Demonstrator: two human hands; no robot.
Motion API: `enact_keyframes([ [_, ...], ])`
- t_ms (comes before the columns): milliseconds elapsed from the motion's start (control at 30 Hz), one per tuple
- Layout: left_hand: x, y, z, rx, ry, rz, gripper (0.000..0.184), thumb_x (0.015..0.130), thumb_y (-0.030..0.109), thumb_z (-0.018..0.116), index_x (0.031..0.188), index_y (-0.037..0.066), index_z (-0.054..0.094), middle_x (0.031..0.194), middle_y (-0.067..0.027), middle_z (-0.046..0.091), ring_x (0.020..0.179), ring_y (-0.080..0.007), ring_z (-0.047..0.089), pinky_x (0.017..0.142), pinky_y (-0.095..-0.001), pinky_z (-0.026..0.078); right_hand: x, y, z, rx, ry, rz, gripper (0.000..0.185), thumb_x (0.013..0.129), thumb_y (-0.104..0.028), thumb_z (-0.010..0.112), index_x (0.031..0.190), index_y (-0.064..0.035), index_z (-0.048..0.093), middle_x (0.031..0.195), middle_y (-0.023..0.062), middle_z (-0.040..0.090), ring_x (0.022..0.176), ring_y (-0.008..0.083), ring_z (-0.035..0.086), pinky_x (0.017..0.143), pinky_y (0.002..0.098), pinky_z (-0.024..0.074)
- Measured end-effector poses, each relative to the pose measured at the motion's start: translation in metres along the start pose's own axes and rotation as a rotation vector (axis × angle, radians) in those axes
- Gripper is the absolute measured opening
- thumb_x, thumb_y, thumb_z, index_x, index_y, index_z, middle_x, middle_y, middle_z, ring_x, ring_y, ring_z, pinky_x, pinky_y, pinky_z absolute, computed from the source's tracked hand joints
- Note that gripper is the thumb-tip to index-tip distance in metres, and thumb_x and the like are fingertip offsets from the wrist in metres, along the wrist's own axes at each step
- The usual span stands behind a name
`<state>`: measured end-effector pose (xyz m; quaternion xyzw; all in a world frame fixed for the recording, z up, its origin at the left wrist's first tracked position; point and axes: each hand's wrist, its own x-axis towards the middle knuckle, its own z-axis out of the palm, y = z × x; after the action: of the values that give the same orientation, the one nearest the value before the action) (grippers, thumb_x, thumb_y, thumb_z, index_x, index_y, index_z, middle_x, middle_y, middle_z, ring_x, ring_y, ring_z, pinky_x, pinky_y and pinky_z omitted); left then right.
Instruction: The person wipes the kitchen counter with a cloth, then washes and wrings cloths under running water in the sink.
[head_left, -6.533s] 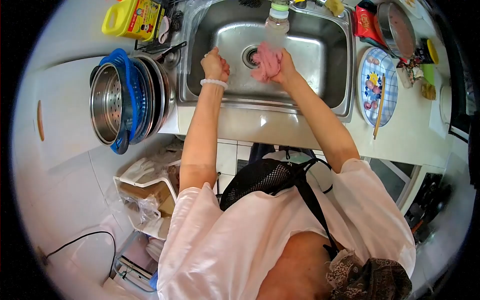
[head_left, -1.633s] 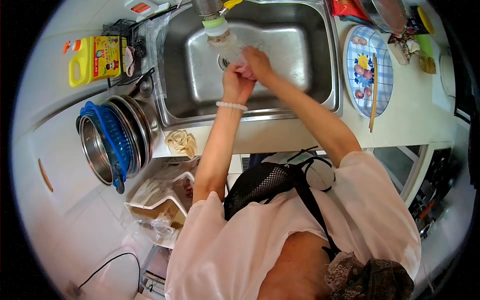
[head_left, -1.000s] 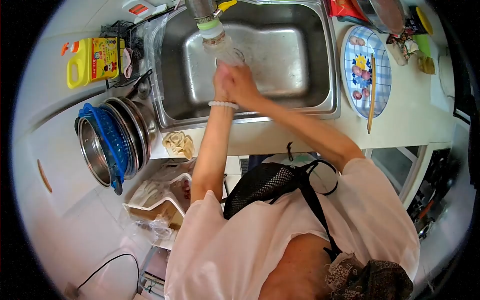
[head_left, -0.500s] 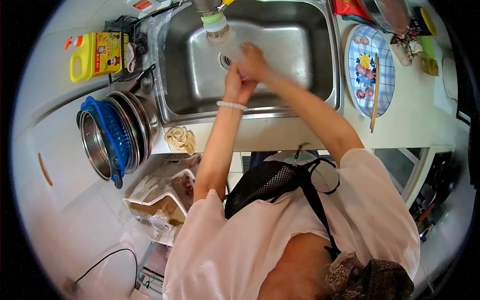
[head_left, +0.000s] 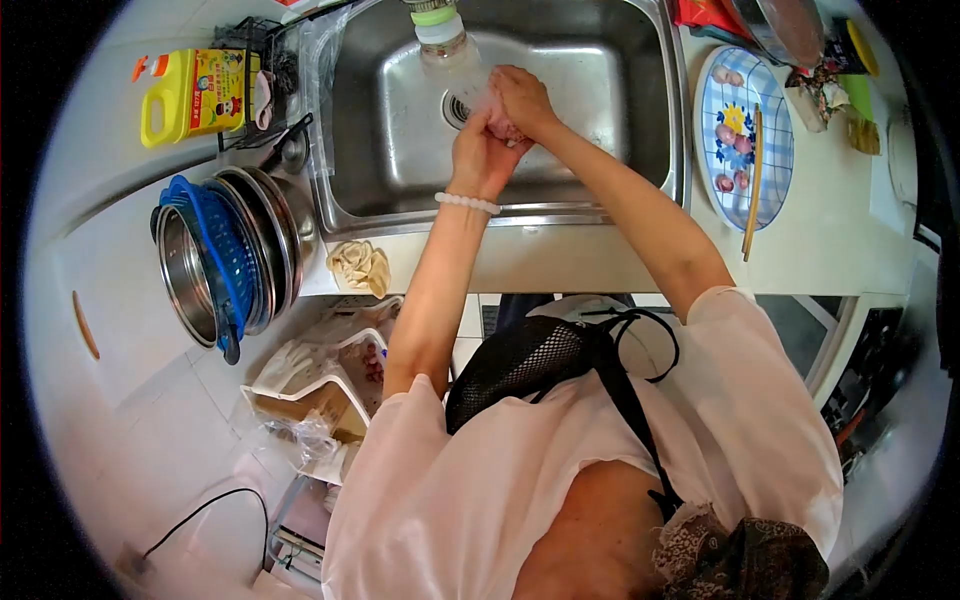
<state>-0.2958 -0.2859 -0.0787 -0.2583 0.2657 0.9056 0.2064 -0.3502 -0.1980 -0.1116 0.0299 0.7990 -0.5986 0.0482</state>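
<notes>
Over the steel sink [head_left: 590,140], my left hand [head_left: 482,160] is closed around the underside of a small pink lump [head_left: 503,122] that looks like raw meat. My right hand [head_left: 524,98] covers it from above, its fingers curled against the lump. Most of the lump is hidden by both hands. Just left of them is the tap [head_left: 438,25] with its clear nozzle, and a blurred stream of water seems to run from it. The drain [head_left: 456,108] lies beside my left fingertips. A pale bead bracelet [head_left: 467,202] circles my left wrist.
Right of the sink stands an oval checked plate [head_left: 712,190] with several pinkish pieces and chopsticks [head_left: 755,185] across it. Stacked pots and a blue colander [head_left: 215,245] stand at left, near a yellow jug [head_left: 190,100]. A crumpled beige cloth [head_left: 358,268] lies by the counter edge.
My hands have shifted slightly right within the sink, and my right hand has turned over the lump. More of the pink lump shows between the fingers now.
</notes>
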Motion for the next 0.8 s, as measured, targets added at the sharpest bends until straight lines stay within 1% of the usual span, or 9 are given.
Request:
enact_keyframes([
  [100,0.016,0.012,-0.012,-0.030,-0.018,0.075,0.030,0.089,0.030,0.038,0.105,0.009,0.051,0.102,-0.0063,0.055,0.094,-0.0224,0.052,0.080,-0.0362,0.043,-0.034,-0.011,0.004,0.375,-0.068,0.100,0.026,0.081,-0.024,0.048,0.100,-0.0073,0.056,0.097,0.0138,0.060,0.092,0.0318,0.056,0.081,0.0408,0.0449],
  [167,0.017,0.015,-0.018,-0.050,0.030,0.124,0.032,0.090,0.036,0.038,0.099,0.010,0.052,0.093,-0.0037,0.057,0.083,-0.0196,0.053,0.072,-0.0332,0.045,-0.048,0.005,0.032,0.256,0.060,-0.139,0.031,0.079,-0.025,0.051,0.104,-0.0077,0.055,0.105,0.0151,0.056,0.099,0.0303,0.052,0.086,0.0388,0.0427],
  [233,0.010,0.017,-0.015,0.065,-0.213,0.249,0.029,0.091,0.036,0.038,0.093,0.010,0.052,0.085,-0.0031,0.055,0.077,-0.0170,0.053,0.071,-0.0307,0.045,-0.062,-0.006,0.039,-0.060,0.183,-0.432,0.037,0.079,-0.027,0.052,0.111,-0.0084,0.054,0.119,0.0172,0.049,0.110,0.0298,0.046,0.093,0.0379,0.0380],
  [367,0.014,-0.009,-0.016,-0.044,0.017,0.167,0.019,0.088,0.026,0.043,0.091,0.010,0.053,0.085,-0.0023,0.056,0.079,-0.0153,0.053,0.073,-0.0303,0.045,-0.007,0.002,0.018,-0.328,-0.059,-0.187,0.040,0.078,-0.030,0.054,0.112,-0.0074,0.055,0.121,0.0198,0.046,0.112,0.0317,0.044,0.094,0.0372,0.0361],
  [400,0.010,0.000,-0.019,-0.266,-0.302,0.065,0.021,0.086,0.020,0.046,0.100,0.006,0.051,0.100,-0.0076,0.057,0.092,-0.0192,0.053,0.084,-0.0355,0.043,-0.001,0.002,0.021,0.143,0.115,0.164,0.038,0.080,-0.029,0.053,0.110,-0.0050,0.056,0.119,0.0194,0.049,0.111,0.0333,0.044,0.093,0.0374,0.0370],
  [500,0.005,0.003,0.002,-0.081,0.012,0.132,0.017,0.088,0.023,0.044,0.093,0.010,0.053,0.088,-0.0027,0.057,0.083,-0.0163,0.054,0.076,-0.0316,0.044,-0.024,0.008,0.014,0.208,0.062,-0.009,0.038,0.081,-0.028,0.052,0.108,-0.0020,0.056,0.118,0.0178,0.050,0.112,0.0327,0.044,0.094,0.0363,0.0352],
  [567,0.004,0.016,-0.001,-0.041,-0.020,0.187,0.017,0.088,0.022,0.044,0.094,0.010,0.053,0.087,-0.0028,0.057,0.082,-0.0165,0.054,0.076,-0.0320,0.044,-0.060,-0.033,0.003,0.388,-0.056,0.075,0.037,0.081,-0.026,0.052,0.108,-0.0005,0.055,0.119,0.0169,0.049,0.117,0.0303,0.040,0.098,0.0349,0.0304],
  [667,0.004,0.008,-0.021,0.000,-0.056,0.188,0.017,0.089,0.022,0.042,0.094,0.010,0.053,0.087,-0.0031,0.057,0.081,-0.0167,0.055,0.074,-0.0318,0.045,-0.076,-0.019,0.028,0.114,0.125,-0.408,0.033,0.080,-0.023,0.053,0.103,0.0003,0.056,0.109,0.0154,0.055,0.104,0.0271,0.051,0.092,0.0322,0.0372],
  [800,0.007,-0.006,-0.016,0.044,-0.011,0.180,0.017,0.091,0.021,0.040,0.094,0.010,0.052,0.086,-0.0030,0.056,0.078,-0.0162,0.054,0.066,-0.0291,0.046,-0.031,-0.018,0.019,0.161,0.076,-0.018,0.032,0.081,-0.025,0.052,0.101,-0.0008,0.056,0.106,0.0152,0.056,0.094,0.0274,0.056,0.085,0.0340,0.0419],
])
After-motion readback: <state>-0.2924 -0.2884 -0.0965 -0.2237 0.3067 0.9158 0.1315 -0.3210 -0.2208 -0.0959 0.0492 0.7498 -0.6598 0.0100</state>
